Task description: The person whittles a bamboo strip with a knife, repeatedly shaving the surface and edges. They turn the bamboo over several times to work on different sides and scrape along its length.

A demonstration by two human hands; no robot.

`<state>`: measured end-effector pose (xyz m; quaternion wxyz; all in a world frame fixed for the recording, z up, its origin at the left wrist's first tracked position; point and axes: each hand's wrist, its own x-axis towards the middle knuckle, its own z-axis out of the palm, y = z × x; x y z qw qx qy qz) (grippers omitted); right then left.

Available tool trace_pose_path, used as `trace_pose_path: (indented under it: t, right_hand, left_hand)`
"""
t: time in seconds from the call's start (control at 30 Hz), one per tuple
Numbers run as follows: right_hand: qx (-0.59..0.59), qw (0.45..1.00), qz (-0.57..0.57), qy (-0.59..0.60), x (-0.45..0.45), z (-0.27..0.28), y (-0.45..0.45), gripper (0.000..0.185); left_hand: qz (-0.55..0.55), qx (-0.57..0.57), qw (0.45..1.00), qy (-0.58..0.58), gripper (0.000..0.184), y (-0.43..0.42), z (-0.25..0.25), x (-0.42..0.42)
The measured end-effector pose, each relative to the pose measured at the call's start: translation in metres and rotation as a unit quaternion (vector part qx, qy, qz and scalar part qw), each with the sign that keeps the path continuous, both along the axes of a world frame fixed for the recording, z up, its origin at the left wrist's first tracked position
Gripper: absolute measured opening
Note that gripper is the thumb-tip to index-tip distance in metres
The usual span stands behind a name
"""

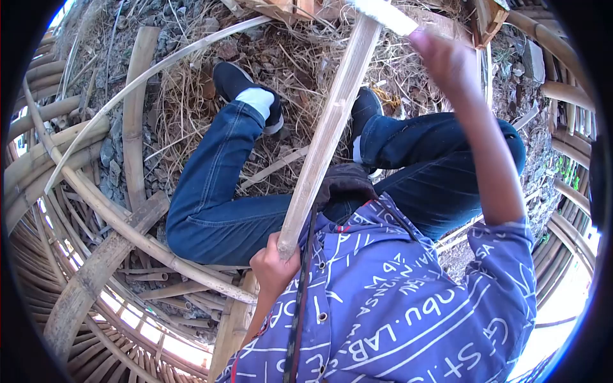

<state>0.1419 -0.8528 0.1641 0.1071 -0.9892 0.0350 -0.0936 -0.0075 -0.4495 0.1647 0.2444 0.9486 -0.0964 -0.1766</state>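
Clasping the bamboo strip (329, 135) low in your left hand (273, 265), steady it; your right hand (449, 62) grips the pale blade-like tool (391, 16).

Lit by bright daylight, softly and fairly evenly across the shirt (389, 300) and the straw (185, 115). Blown out to white between the bamboo slats (38, 290) at lower left and along the right side. Darker in the folds of the jeans (434, 185). Smeared by motion at the right hand (447, 60), overexposed on the tool (391, 16) beside it, but clearer along the split bamboo strip (332, 124). Bowed toward the edges by wide-angle distortion, rimmed in black at the corners, fringed with blue at lower right.
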Motion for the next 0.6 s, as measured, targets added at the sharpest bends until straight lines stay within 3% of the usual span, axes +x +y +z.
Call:
trace_pose_path:
  t: [0.03,0.23,0.37,0.5,0.6]
  right_hand:
    - [0.009,0.996,-0.091,-0.023,0.007,0.000,-0.010,0.045]
    - [0.126,0.991,-0.024,0.028,-0.029,0.000,0.050,0.042]
    - [0.297,0.946,-0.053,0.115,-0.061,0.004,0.094,0.035]
    - [0.398,0.906,-0.008,0.147,-0.089,0.012,0.132,0.031]
    - [0.396,0.902,0.076,0.156,-0.096,0.015,0.146,0.030]
  left_hand:
    - [0.001,-0.001,1.000,-0.005,0.022,-0.002,-0.001,0.002]
    - [-0.008,-0.005,0.999,-0.034,0.021,-0.014,0.007,0.017]
    - [0.022,-0.012,1.000,-0.012,0.023,-0.030,0.018,0.036]
    - [0.036,-0.068,0.997,0.028,0.027,-0.042,0.022,0.051]
    - [0.017,-0.076,0.996,0.049,0.030,-0.048,0.022,0.058]
